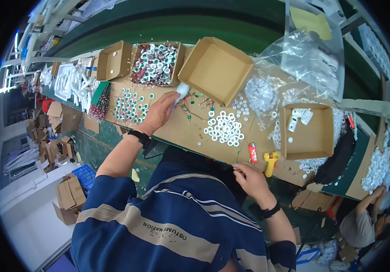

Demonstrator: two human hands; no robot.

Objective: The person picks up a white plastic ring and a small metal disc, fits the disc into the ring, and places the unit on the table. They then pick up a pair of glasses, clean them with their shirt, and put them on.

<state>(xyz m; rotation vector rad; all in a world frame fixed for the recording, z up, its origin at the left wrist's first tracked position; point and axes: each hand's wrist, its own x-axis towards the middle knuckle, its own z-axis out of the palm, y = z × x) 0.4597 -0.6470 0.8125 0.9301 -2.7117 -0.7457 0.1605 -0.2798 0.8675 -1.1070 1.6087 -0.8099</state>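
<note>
Head view: the left hand (pixel 159 110) pinches a smooth white piece (pixel 183 89) at the left corner of the cardboard carton (pixel 215 70). The right hand (pixel 252 179) curls narrowly at the near edge of the table (pixel 172 131); whether it grips anything, I can't tell. Flat white rings (pixel 224 128) pile loosely beyond it, a yellow glue gun (pixel 270 163) just right, seemingly for easy reach.

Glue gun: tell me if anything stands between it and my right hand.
Nothing visible stands between your right hand and the glue gun. The red lighter lies just left of the gun, off the direct line.
</note>
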